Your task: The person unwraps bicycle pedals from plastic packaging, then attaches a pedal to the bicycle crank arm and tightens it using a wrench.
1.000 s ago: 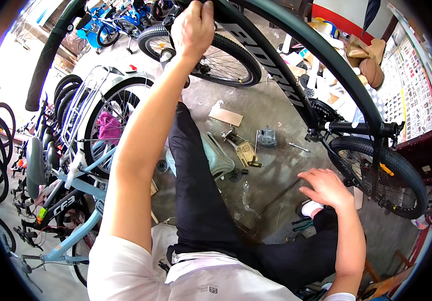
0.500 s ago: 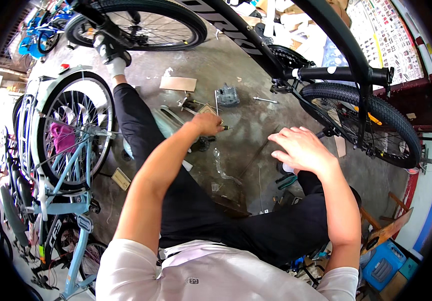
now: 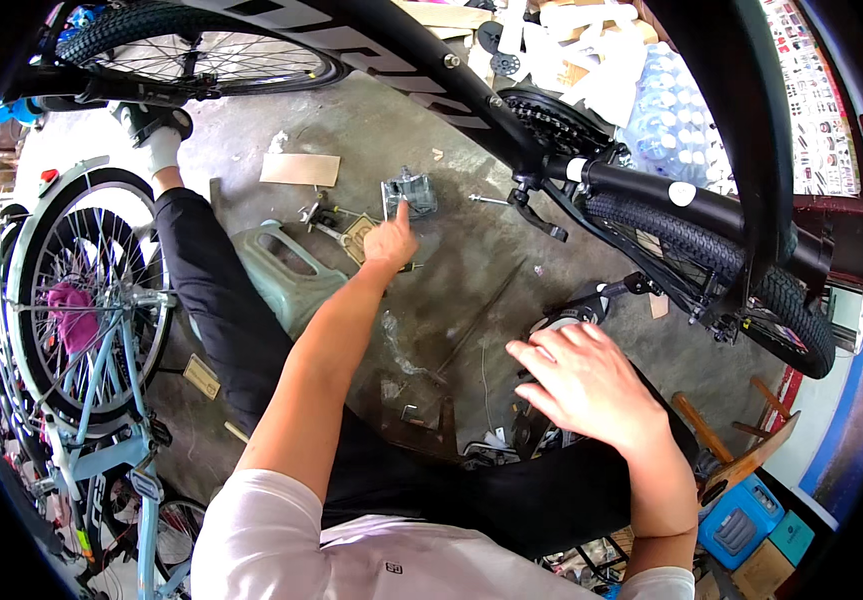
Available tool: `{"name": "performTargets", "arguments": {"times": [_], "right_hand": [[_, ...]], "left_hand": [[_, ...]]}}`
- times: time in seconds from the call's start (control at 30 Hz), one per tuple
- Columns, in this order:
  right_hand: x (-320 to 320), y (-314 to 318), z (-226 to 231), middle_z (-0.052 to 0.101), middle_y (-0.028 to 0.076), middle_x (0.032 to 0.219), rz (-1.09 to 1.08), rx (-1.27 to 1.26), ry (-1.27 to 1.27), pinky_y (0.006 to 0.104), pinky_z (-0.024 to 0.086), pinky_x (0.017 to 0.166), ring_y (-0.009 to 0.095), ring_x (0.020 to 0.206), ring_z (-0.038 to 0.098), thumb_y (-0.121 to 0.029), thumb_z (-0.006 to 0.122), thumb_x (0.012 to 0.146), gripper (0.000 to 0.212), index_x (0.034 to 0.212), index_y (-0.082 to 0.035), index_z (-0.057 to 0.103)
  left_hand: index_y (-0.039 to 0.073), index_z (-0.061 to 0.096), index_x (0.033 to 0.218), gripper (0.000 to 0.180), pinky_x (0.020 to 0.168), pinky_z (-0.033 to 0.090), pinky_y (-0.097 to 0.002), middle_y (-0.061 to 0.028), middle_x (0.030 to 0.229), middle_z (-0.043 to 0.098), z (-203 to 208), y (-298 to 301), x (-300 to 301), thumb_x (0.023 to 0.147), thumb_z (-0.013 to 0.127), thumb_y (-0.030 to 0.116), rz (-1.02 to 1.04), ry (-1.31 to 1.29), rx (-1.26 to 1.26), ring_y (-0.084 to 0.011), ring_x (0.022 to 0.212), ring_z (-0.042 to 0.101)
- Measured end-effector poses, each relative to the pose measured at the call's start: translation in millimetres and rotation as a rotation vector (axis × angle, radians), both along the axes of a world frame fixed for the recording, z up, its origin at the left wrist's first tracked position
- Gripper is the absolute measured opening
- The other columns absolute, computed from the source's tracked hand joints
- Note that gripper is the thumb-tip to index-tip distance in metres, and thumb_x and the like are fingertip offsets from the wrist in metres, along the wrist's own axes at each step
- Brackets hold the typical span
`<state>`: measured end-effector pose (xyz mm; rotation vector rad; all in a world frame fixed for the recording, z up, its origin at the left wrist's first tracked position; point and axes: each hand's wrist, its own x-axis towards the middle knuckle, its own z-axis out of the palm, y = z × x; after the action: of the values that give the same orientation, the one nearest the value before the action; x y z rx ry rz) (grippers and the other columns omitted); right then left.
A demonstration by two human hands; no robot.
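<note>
- Your left hand (image 3: 391, 243) extends a finger toward the grey pack (image 3: 417, 188) on the floor, just beyond; I cannot tell whether it grips anything.
- Your right hand (image 3: 586, 385), near right, is loosely spread.
- A black bicycle frame (image 3: 381, 58) crosses the far side.

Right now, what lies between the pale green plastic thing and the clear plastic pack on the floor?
In the head view, a tan printed card and small metal items lie between the green thing and the pack.
</note>
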<state>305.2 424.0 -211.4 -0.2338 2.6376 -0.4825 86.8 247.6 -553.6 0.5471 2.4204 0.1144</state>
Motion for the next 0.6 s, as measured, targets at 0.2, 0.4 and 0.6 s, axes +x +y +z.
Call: {"name": "performTargets", "arguments": {"times": [0.2,0.4,0.6], "right_hand": [[3,-2,4,0.063,0.009,0.107,-0.010,-0.047,-0.012,0.0417,0.048,0.095,0.027,0.102,0.062,-0.030,0.072,0.091,0.045,0.129,-0.007,0.063],[13,-1,4,0.063,0.010,0.106,-0.008,-0.044,-0.018,0.0421,0.048,0.094,0.027,0.102,0.062,-0.031,0.073,0.091,0.046,0.129,-0.007,0.062],[17,2,1,0.063,0.010,0.106,-0.026,-0.063,-0.014,0.0424,0.049,0.094,0.028,0.102,0.062,-0.029,0.075,0.089,0.047,0.129,-0.007,0.062]], "left_hand": [[0.009,0.013,0.164,0.085,0.083,0.058,-0.0528,-0.0246,0.104,0.074,-14,6,19,0.093,0.056,0.026,0.016,-0.005,0.006,-0.0413,0.092,0.075],[0.013,0.023,0.162,0.076,0.084,0.058,-0.0533,-0.0249,0.112,0.072,-10,3,11,0.094,0.055,0.023,0.209,0.170,0.247,-0.0435,0.093,0.073],[0.019,0.033,0.158,0.073,0.091,0.058,-0.0479,-0.0212,0.119,0.073,-3,5,-5,0.090,0.059,0.019,-0.033,-0.033,-0.101,-0.0380,0.104,0.074]]}}
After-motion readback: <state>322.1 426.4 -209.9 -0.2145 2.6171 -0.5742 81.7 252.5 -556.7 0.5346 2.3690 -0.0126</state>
